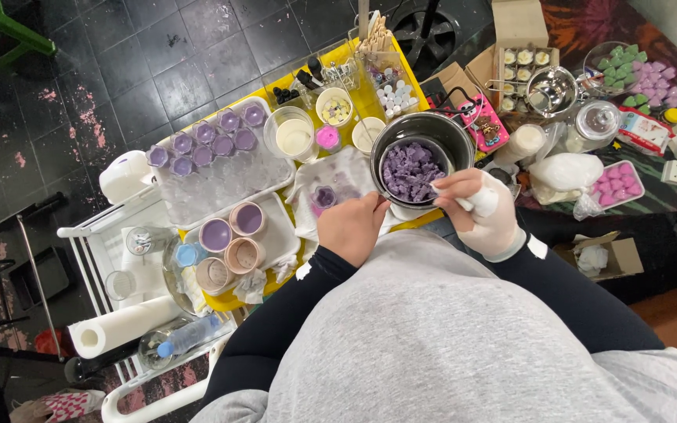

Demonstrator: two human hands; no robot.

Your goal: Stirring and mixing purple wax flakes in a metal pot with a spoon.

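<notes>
Hands work at frame centre: left hand closed beside a small purple cup, right hand, wrapped in white, pinching the pot rim; melting step seems underway, steadiness needed.

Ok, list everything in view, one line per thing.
metal pot: one, dark, table centre, holding purple wax chunks
small moulds: about nine, purple-filled, on clear tray at left
round cups: four, pink and lilac, white tray in front
white tub: one, cream filling, behind cloth
small bottles: a cluster, white, in the clear organiser
paper roll: one, white, lower left
glass bowl: one, green and lilac pieces, far right
pink mould tray: one, right
left hand: bare, on white cloth by pot
right hand: bandaged white, at pot rim
</notes>
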